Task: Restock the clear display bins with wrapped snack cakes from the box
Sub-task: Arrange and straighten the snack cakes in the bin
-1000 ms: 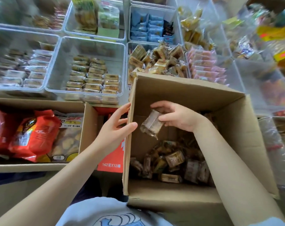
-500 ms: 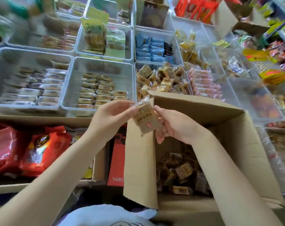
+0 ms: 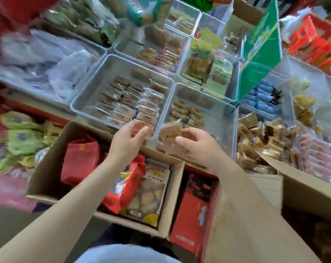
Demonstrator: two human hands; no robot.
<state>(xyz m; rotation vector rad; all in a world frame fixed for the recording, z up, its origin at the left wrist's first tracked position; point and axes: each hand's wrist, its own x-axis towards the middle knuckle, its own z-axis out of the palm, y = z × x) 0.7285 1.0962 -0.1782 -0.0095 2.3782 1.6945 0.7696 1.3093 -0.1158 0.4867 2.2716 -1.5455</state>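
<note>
My right hand (image 3: 197, 147) pinches a wrapped brown snack cake (image 3: 170, 135) over the near edge of a clear display bin (image 3: 217, 114) that holds a few similar cakes. My left hand (image 3: 129, 141) hovers just left of it with fingers relaxed and empty, over the rim of the neighbouring bin (image 3: 85, 103) filled with rows of wrapped cakes. The cardboard box (image 3: 303, 188) the cakes come from is at the lower right, mostly out of frame. The picture is blurred by head motion.
A bin piled with loose brown cakes (image 3: 263, 141) lies right of the held cake. An open carton (image 3: 47, 168) of red and yellow snack bags sits below my left arm, a red pack (image 3: 191, 215) beside it. More clear bins and a green sign (image 3: 259, 50) fill the back.
The view swung left and away from the cardboard box. My left hand let go of the cake; my right hand carried it forward over the clear bin.
</note>
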